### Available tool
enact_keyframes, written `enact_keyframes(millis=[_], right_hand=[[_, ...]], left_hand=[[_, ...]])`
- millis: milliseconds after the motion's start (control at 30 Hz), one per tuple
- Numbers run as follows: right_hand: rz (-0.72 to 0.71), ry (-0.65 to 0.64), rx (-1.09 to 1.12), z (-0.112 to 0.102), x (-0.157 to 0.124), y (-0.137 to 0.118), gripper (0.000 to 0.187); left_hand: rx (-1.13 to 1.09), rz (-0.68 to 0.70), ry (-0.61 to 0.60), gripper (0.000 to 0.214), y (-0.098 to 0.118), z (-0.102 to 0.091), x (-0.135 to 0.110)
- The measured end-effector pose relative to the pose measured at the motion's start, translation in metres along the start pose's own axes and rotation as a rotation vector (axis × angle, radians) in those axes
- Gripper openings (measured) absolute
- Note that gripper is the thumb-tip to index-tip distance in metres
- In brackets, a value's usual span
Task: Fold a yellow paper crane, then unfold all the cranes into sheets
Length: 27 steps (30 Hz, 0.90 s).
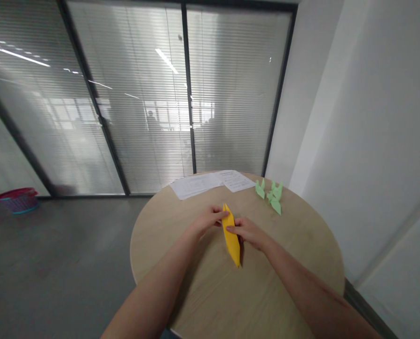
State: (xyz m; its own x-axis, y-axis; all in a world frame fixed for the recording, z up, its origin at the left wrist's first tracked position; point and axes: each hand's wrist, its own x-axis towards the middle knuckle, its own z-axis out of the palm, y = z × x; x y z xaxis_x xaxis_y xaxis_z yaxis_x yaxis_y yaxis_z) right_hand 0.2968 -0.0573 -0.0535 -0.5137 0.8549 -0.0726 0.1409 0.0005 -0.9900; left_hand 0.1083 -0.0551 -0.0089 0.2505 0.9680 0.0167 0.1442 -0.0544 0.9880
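Note:
A folded piece of yellow paper [232, 242], long and pointed at its near end, is held between both hands over the round table. My left hand [210, 220] pinches its far left part with thumb and fingers. From the right, my right hand [247, 230] grips the middle, its thumb lying on the paper's face and the other fingers behind it, partly hidden. Beyond my right hand, several light green folded paper figures [275, 193] stand close together on the table.
White printed sheets [199, 182] lie along the far edge of the round wooden table [210, 301]. Behind it is a glass partition with blinds [227, 94]. A white wall [382, 141] rises on the right. A red and blue basket [19, 200] sits on the grey floor at left.

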Motion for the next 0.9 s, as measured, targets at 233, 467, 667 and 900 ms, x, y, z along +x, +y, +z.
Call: enact_keyframes(millis=[233, 467, 667, 900], right_hand=[[0.002, 0.020, -0.041, 0.000, -0.004, -0.004, 0.035], [-0.037, 0.159, -0.060, 0.000, 0.001, -0.002, 0.034], [-0.079, 0.354, 0.158, -0.010, 0.008, 0.001, 0.042], [-0.153, 0.481, 0.096, -0.014, 0.012, 0.005, 0.043]], left_hand=[[-0.004, 0.057, 0.054, 0.036, -0.005, 0.007, 0.004], [-0.085, 0.130, 0.227, 0.040, -0.005, 0.005, 0.007], [0.104, 0.044, 0.095, 0.044, -0.010, 0.008, 0.006], [0.207, 0.007, -0.176, 0.047, -0.019, 0.023, 0.004]])
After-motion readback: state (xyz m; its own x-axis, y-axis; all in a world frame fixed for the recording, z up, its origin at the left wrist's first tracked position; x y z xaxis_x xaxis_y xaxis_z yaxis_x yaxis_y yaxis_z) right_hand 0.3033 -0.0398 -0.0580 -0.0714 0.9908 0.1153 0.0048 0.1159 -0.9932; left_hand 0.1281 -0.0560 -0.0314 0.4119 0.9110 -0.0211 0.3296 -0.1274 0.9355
